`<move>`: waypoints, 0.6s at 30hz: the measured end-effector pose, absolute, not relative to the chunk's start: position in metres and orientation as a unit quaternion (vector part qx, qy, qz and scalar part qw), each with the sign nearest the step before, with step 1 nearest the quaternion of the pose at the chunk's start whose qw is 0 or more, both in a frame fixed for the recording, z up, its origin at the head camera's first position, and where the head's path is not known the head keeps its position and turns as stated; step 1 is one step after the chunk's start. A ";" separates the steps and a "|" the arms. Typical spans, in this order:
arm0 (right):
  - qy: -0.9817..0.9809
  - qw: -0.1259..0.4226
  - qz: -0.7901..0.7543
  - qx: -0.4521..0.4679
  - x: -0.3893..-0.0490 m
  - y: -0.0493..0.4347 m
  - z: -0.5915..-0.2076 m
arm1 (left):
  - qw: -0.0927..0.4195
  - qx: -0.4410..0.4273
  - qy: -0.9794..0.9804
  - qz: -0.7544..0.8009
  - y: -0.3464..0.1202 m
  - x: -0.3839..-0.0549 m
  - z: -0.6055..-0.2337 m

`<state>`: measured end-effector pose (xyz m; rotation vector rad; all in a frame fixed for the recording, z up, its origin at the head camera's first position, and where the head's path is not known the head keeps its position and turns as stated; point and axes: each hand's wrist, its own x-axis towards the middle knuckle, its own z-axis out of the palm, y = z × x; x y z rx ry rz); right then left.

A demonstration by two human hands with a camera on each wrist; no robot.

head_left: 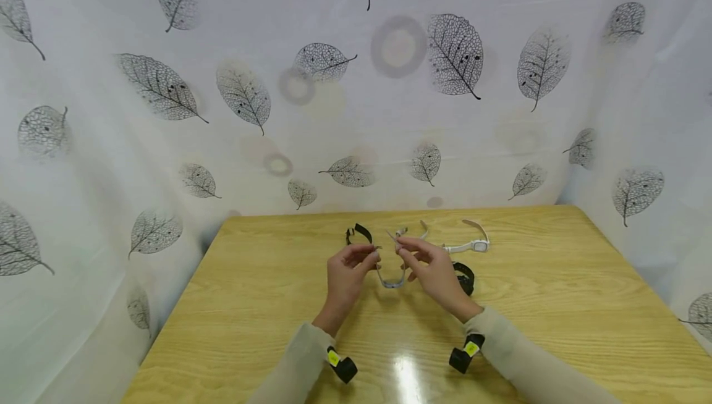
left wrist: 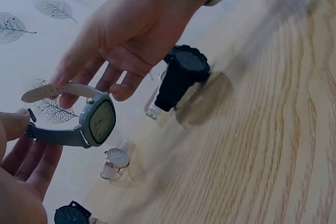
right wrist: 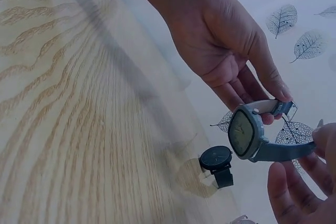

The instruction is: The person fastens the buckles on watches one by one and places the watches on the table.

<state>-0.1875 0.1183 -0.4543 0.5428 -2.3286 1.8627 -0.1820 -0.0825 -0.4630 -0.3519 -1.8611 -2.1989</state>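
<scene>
A wristwatch (head_left: pixel 392 284) with a squarish case and a grey-blue strap hangs between both hands, its strap undone and the dial facing away from the person. My left hand (head_left: pixel 346 275) pinches the buckle end of the strap. In my right hand (head_left: pixel 436 273), thumb and fingers pinch the long pointed end with the holes. The left wrist view shows the watch's dial (left wrist: pixel 102 123) side-on, the right hand (left wrist: pixel 139 22) above it. From the right wrist, the left hand (right wrist: pixel 226 35) grips the buckle end, with the right hand (right wrist: pixel 304 187) at lower right.
A wooden table (head_left: pixel 250 330) stands before a leaf-patterned curtain (head_left: pixel 361 113). Beyond the hands lie a black-strapped watch (head_left: pixel 363 232) and a white watch (head_left: pixel 479 246). A chunky black watch (head_left: pixel 465 279) sits beside the right hand, and a small white-strapped watch (left wrist: pixel 116 158) stands behind.
</scene>
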 end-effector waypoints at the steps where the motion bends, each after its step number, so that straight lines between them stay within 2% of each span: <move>1: -0.767 0.053 0.615 0.175 -0.187 0.119 -0.454 | 0.112 -0.115 -0.632 -0.759 -0.083 -0.182 -0.462; 9: -0.762 0.033 0.627 0.158 -0.187 0.122 -0.455 | 0.065 -0.079 -0.615 -0.782 -0.088 -0.184 -0.462; 18: -0.759 0.011 0.625 0.182 -0.185 0.124 -0.457 | 0.059 -0.068 -0.606 -0.790 -0.089 -0.183 -0.463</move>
